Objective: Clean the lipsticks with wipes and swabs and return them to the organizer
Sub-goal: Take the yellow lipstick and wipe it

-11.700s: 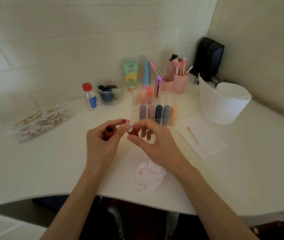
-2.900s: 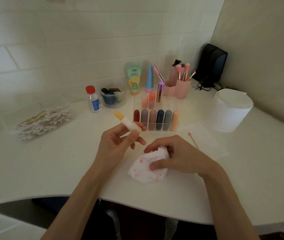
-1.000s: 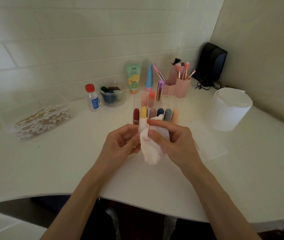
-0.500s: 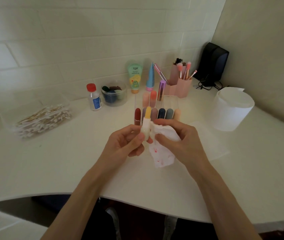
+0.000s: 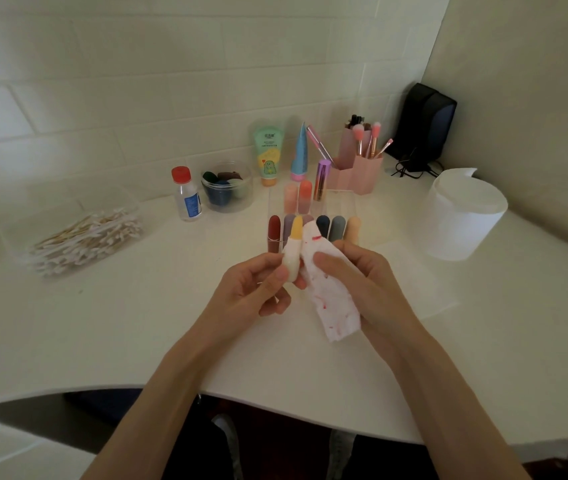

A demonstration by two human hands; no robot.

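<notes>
My left hand (image 5: 253,289) pinches a lipstick (image 5: 293,251) with a white body and yellow cap, held upright above the table. My right hand (image 5: 362,277) grips a white wipe (image 5: 327,296) stained with red, pressed against the lipstick's right side. Just behind my hands stands the clear organizer (image 5: 336,199) with several capped lipsticks in its front row, a dark red one (image 5: 274,232) at the left, and two pinkish ones behind.
A clear box of cotton swabs (image 5: 81,237) sits at the left. A red-capped bottle (image 5: 187,194), a jar of sponges (image 5: 226,187), tubes, a pink brush holder (image 5: 358,168), a wipe roll (image 5: 462,213) and a flat wipe (image 5: 414,271) lie around.
My right hand picked the stained wipe up off the table and brought it to the lipstick in my left hand. Over the last second the wipe shifted along the lipstick's side.
</notes>
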